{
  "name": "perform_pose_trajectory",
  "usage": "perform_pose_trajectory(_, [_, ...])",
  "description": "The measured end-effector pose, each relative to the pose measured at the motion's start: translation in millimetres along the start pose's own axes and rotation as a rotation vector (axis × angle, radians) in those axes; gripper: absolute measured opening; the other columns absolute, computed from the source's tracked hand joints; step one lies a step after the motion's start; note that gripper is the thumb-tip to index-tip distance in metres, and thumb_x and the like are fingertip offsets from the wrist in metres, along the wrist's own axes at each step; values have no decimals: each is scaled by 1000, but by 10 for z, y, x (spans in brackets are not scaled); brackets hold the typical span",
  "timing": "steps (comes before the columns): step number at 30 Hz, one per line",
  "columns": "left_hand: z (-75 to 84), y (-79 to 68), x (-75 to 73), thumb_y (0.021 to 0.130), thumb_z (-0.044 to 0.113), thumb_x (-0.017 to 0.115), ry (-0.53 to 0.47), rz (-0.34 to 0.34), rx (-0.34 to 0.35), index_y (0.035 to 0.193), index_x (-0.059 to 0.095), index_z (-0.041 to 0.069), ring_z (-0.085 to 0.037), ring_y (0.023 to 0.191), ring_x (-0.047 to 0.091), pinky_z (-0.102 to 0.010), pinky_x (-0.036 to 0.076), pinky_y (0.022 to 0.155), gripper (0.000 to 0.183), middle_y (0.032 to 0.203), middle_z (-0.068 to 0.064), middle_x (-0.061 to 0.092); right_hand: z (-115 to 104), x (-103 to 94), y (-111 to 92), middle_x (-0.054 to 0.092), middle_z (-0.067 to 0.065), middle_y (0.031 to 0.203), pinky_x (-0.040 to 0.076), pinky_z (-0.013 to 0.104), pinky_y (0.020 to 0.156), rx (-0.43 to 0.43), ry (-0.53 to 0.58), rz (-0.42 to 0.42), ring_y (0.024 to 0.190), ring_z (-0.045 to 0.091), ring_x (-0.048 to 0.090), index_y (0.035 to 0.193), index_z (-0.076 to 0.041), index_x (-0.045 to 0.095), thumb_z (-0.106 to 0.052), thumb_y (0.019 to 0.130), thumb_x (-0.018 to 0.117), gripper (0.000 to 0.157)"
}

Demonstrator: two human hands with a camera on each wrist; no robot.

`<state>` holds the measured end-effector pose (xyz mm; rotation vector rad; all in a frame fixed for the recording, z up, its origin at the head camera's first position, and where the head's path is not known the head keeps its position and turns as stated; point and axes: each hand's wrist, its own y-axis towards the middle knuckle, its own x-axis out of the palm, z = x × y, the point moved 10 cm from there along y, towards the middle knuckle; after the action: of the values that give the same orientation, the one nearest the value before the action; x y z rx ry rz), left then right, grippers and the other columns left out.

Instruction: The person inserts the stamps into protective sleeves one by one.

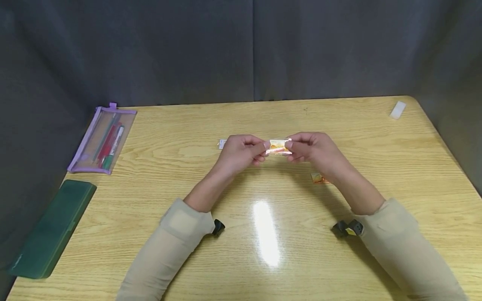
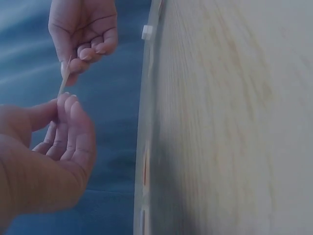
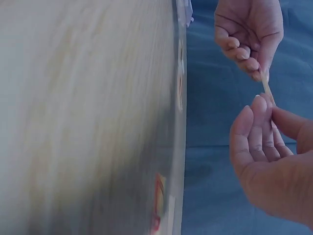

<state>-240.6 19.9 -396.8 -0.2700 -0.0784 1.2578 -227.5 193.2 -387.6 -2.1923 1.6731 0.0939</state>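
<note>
Above the middle of the table, a small flat packet (image 1: 278, 146) with shiny edges and yellow-orange print is held between both hands. My left hand (image 1: 241, 152) pinches its left end between thumb and fingers. At its right end, my right hand (image 1: 320, 152) pinches it the same way. Seen edge-on in the left wrist view, the packet (image 2: 63, 85) looks thin. A small orange-printed piece (image 1: 319, 179) lies on the table, partly covered by the right wrist. Behind the left hand, a whitish piece (image 1: 221, 144) is mostly hidden.
At the left of the wooden table (image 1: 180, 259) lie a purple-edged mesh pouch (image 1: 86, 150) holding several pens and a dark green case (image 1: 54, 228). A white block (image 1: 397, 110) sits near the far right corner. Dark curtain (image 1: 188, 50) hangs behind the table.
</note>
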Motion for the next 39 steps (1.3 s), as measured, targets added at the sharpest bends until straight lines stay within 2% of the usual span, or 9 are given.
perform_pose_trajectory(5, [35, 23, 27, 95, 13, 72, 18, 9, 9, 99, 76, 1, -16, 76, 73, -33, 65, 76, 13, 88, -13, 76, 3, -84, 8, 74, -8, 89, 62, 29, 86, 0, 51, 23, 82, 10, 73, 123, 7, 64, -18, 101, 62, 33])
perform_pose_trajectory(10, [35, 74, 44, 93, 7, 73, -46, 16, 2, 101, 76, -2, -13, 73, 73, -35, 65, 78, 12, 90, -13, 76, 50, -137, 52, 74, -7, 89, 62, 28, 85, 21, 117, 16, 80, 6, 71, 126, 11, 61, -13, 102, 62, 34])
perform_pose_trajectory(15, [30, 153, 77, 93, 9, 73, -89, 12, 3, 101, 77, 0, -12, 71, 72, -32, 65, 74, 13, 98, -19, 75, 105, -189, 94, 73, -4, 89, 63, 27, 82, 41, 169, -3, 79, 6, 71, 126, 9, 60, -13, 101, 62, 33])
perform_pose_trajectory(22, [33, 289, 149, 95, 10, 71, -99, 10, -31, 107, 77, 5, -26, 79, 76, -43, 64, 83, 14, 93, -14, 78, 177, -354, 163, 74, -1, 87, 64, 28, 76, 83, 249, 65, 73, 10, 72, 117, -2, 69, -17, 99, 67, 23])
perform_pose_trajectory(25, [39, 336, 154, 96, 11, 71, -97, 20, -40, 107, 77, 5, -28, 82, 77, -38, 65, 78, 15, 94, -14, 78, 207, -404, 192, 75, -3, 86, 64, 27, 76, 101, 226, 76, 73, 10, 73, 123, 0, 67, -18, 101, 65, 29])
perform_pose_trajectory(29, [29, 384, 159, 96, 11, 71, -95, 18, -60, 108, 76, 3, -23, 77, 76, -29, 65, 71, 16, 97, -15, 78, 197, -432, 231, 76, -6, 87, 64, 27, 75, 92, 145, 75, 73, 9, 73, 131, 3, 62, -17, 101, 63, 36])
perform_pose_trajectory(33, [7, 418, 164, 95, 10, 71, -98, 15, -72, 110, 75, 2, -15, 68, 73, -28, 64, 68, 17, 97, -16, 78, 171, -415, 270, 76, -7, 88, 64, 28, 74, 80, 90, 60, 73, 9, 73, 134, 4, 61, -17, 101, 63, 39])
perform_pose_trajectory(39, [-30, 453, 140, 96, 10, 70, -104, 37, -86, 109, 75, 4, -15, 66, 73, -26, 63, 63, 15, 96, -15, 78, 199, -423, 319, 78, -3, 89, 64, 29, 74, 95, 89, 63, 75, 11, 74, 132, 4, 63, -16, 101, 64, 37])
